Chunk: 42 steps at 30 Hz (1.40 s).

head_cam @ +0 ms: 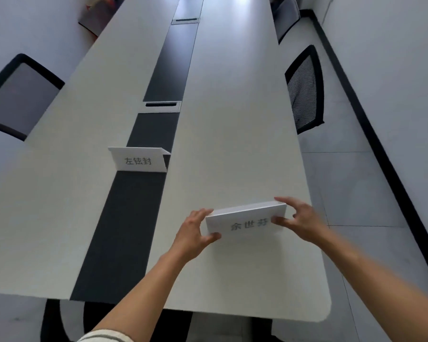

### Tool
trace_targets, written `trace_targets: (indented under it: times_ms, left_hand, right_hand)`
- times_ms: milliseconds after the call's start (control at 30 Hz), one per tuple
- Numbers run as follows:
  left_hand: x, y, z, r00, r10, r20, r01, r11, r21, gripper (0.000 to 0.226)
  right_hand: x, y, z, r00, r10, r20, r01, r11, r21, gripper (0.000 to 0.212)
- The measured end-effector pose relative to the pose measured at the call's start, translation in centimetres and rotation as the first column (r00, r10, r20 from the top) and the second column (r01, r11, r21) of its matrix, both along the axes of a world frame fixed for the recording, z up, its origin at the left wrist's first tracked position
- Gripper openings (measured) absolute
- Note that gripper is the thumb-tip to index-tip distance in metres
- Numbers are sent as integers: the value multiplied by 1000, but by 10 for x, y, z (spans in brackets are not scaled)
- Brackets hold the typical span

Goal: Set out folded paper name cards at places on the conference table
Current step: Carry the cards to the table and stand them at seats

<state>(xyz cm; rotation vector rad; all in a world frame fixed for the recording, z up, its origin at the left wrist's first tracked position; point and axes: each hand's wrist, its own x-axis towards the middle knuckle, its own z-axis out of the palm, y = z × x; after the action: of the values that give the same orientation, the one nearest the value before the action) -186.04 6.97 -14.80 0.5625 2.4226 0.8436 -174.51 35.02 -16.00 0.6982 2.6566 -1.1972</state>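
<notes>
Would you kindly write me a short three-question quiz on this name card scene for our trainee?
1. True or false: both hands grip the near card.
2. How many name cards are visible?
3. The far card stands: A) across the dark centre strip and the table's pale surface, B) on a chair, C) on the floor.

Key:
1. True: the left hand and right hand pinch its two ends.
2. Two.
3. A.
</notes>
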Motion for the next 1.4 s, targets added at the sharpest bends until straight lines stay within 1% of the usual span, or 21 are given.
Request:
trace_targets:
  times_ms: [67,133,233,333,400,433,500,600,667,700,767,800,867,933,1000,1067,1167,1200,1267,1367,1400]
  left_hand:
    - [0,6,-4,998,66,0,-66,997,28,52]
    - [2,9,-4,994,106,16,-107,993,46,42]
    - [4,9,0,990,132,38,-135,988,70,39]
    - [8,6,20,982,175,65,-183,973,142,35]
    - [15,-1,40,969,216,119,-238,947,217,31]
    - [19,-6,51,960,234,151,-267,929,256,29]
    - [32,-14,74,942,264,207,-323,880,349,30]
    - [57,-20,98,875,328,356,-475,725,498,44]
    - [72,-21,100,818,359,450,-565,647,512,53]
    - [79,-23,97,793,377,479,-600,622,503,57]
    - [89,-27,91,732,428,530,-674,569,471,60]
    - [93,-31,87,697,454,554,-711,537,454,61]
    - [101,-41,82,638,499,586,-767,479,427,61]
    - [109,-53,79,582,528,618,-812,423,403,54]
    - [117,-66,75,528,542,654,-848,371,378,45]
    - [125,-77,74,485,555,677,-874,331,355,41]
    - [135,-89,71,443,579,685,-896,282,342,40]
    - [138,-91,70,438,584,683,-899,273,343,40]
    - [143,-95,70,427,590,685,-904,258,342,41]
    - [147,-101,73,422,588,690,-906,242,348,41]
    - [147,-103,74,425,585,691,-904,239,354,41]
  right_hand:
    - [-6,7,-4,1000,22,16,-22,999,-32,59]
    - [-7,12,-6,999,31,10,-30,997,-71,53]
    - [-8,17,-3,996,73,-52,-78,992,-102,58]
    - [-14,19,18,981,82,-179,-107,985,-137,64]
    - [-18,17,43,964,80,-255,-130,974,-184,56]
    - [-19,15,56,958,66,-280,-138,960,-244,50]
    - [-20,10,78,951,41,-307,-162,911,-379,41]
    - [-20,-5,96,947,72,-312,-225,842,-490,34]
    - [-17,-15,93,959,70,-274,-230,757,-612,36]
    - [-16,-19,90,965,72,-251,-221,737,-639,42]
    - [-14,-21,81,972,51,-230,-187,760,-623,64]
    - [-14,-19,74,971,23,-236,-162,792,-589,75]
    - [-15,-6,53,967,-4,-255,-112,892,-438,83]
    - [-15,8,29,984,40,-173,-85,961,-262,93]
    - [-12,15,5,993,109,-35,-114,971,-210,101]
    - [-9,15,-14,991,126,33,-115,965,-235,96]
    - [-11,17,-25,991,130,23,-122,970,-212,67]
    - [-13,18,-24,990,142,19,-135,968,-214,60]
    - [-16,19,-19,986,165,-13,-164,962,-219,64]
    - [-20,21,-1,978,188,-87,-202,961,-187,85]
    - [-22,20,8,976,189,-112,-207,961,-185,84]
